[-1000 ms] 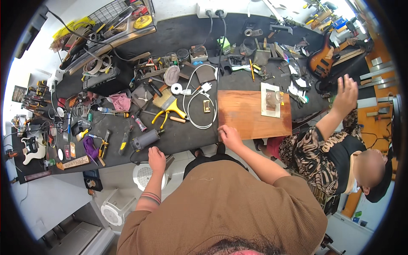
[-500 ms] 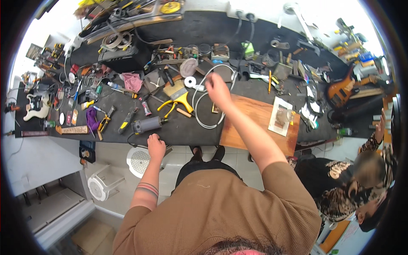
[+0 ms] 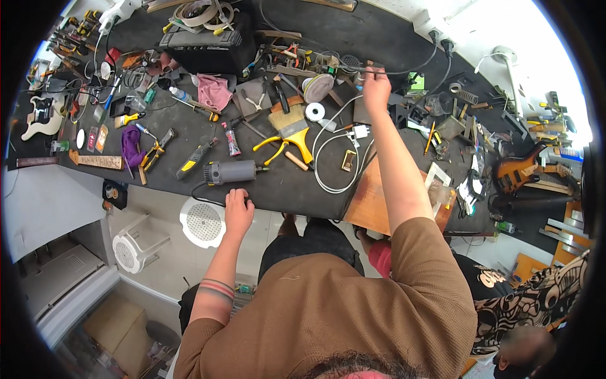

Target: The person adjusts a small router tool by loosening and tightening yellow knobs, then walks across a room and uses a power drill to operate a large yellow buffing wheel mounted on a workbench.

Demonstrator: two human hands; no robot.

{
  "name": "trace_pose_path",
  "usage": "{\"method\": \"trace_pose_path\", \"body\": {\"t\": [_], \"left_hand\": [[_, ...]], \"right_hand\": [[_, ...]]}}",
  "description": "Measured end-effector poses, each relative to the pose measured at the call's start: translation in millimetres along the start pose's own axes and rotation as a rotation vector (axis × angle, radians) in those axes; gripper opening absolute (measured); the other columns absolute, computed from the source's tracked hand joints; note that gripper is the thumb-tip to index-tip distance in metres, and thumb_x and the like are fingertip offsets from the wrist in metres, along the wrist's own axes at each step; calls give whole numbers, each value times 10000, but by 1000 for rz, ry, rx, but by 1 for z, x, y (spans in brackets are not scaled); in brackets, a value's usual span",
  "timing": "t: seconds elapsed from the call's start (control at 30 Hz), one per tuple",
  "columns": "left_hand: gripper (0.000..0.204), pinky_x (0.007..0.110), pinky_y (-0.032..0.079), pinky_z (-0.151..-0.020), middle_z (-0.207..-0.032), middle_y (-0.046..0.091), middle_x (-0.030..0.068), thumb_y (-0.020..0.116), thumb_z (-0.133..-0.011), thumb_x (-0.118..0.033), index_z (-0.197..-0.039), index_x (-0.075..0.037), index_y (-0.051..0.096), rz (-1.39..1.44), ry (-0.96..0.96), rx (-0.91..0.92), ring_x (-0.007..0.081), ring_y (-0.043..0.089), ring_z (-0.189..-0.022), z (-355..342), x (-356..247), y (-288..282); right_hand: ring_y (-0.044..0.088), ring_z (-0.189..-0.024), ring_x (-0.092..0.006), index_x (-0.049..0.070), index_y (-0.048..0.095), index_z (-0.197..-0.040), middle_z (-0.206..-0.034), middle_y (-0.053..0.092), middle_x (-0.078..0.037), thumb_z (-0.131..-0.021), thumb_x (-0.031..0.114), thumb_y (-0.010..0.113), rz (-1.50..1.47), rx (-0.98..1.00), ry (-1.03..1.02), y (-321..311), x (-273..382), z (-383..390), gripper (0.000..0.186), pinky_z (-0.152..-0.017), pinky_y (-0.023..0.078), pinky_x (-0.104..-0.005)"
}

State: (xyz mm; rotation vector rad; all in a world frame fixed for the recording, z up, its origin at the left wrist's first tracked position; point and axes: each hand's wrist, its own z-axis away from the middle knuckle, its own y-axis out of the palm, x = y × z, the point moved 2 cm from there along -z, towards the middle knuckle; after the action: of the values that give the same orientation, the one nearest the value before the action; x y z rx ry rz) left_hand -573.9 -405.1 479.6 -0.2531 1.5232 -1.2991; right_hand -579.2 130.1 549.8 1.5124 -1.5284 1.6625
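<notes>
My left hand [image 3: 239, 205] rests at the bench's front edge, fingers bent and apart, just below a grey cylindrical power tool [image 3: 229, 172] and beside its cord. My right hand [image 3: 377, 87] reaches to the back among small items, fingers closed at a dark cable; what it holds is too small to make out. Below that hand lie a looped white cable [image 3: 322, 182] with a white adapter [image 3: 360, 132] and a wide brush with yellow handles [image 3: 299, 147]. A wooden board [image 3: 366, 202] with a pale framed piece lies partly under my right arm.
The dark bench [image 3: 290, 196] carries several tools, a black amplifier [image 3: 208, 54], a pink cloth [image 3: 213, 91] and a sunburst guitar [image 3: 514, 172]. A white stool [image 3: 201, 224] stands below. A co-worker in patterned clothing [image 3: 530, 303] is close at my right, near the board's end.
My right hand has left the board's corner and reached to the back of the bench. The view has shifted, and the co-worker now appears lower at the right, with the raised arm no longer seen.
</notes>
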Motion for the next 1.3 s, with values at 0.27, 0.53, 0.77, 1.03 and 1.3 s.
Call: {"method": "trace_pose_path", "body": {"t": [0.27, 0.53, 0.77, 1.03, 1.3], "left_hand": [[196, 505, 492, -861, -1020, 607, 151, 672, -866, -46, -1030, -23, 568, -63, -101, -22, 393, 594, -978, -1, -5, 1], [300, 416, 553, -708, -929, 711, 166, 710, -998, -211, -1236, -60, 609, 579, -119, -20, 315, 716, -815, 0, -125, -22], [168, 565, 527, -673, -790, 718, 221, 603, -1018, -152, -1156, -56, 592, 151, -297, -151, 451, 707, -774, 11, -89, -2], [155, 571, 545, -711, -846, 726, 233, 598, -1024, -103, -1145, -25, 540, -60, -228, -132, 458, 710, -809, -13, -77, 5], [142, 527, 572, -694, -868, 727, 211, 609, -1000, -63, -1113, -25, 534, -107, -136, -246, 422, 723, -807, -16, -68, 30]], "right_hand": [[649, -676, -107, 22, 673, -1018, -817, 681, -34, -1088, 230, 622, -423, 249, 397, -56, 13, 86, 225, -599, 484, -268], [629, -763, -92, -13, 690, -1050, -845, 659, -15, -1061, 196, 665, -358, 1144, 410, 2, 35, 251, 210, -708, 529, -272], [648, -1102, -360, 13, 716, -1110, -1151, 680, -136, -946, 172, 745, -17, 921, -308, 71, 36, 292, 230, -934, 523, -444], [600, -1086, -308, 51, 730, -1054, -1146, 640, -79, -896, 192, 779, 188, 874, -575, 106, 28, 298, 217, -904, 494, -455], [630, -1055, -310, 49, 736, -1039, -1100, 664, -78, -935, 208, 737, 127, 917, -588, 109, 27, 289, 190, -885, 505, -459]]}}
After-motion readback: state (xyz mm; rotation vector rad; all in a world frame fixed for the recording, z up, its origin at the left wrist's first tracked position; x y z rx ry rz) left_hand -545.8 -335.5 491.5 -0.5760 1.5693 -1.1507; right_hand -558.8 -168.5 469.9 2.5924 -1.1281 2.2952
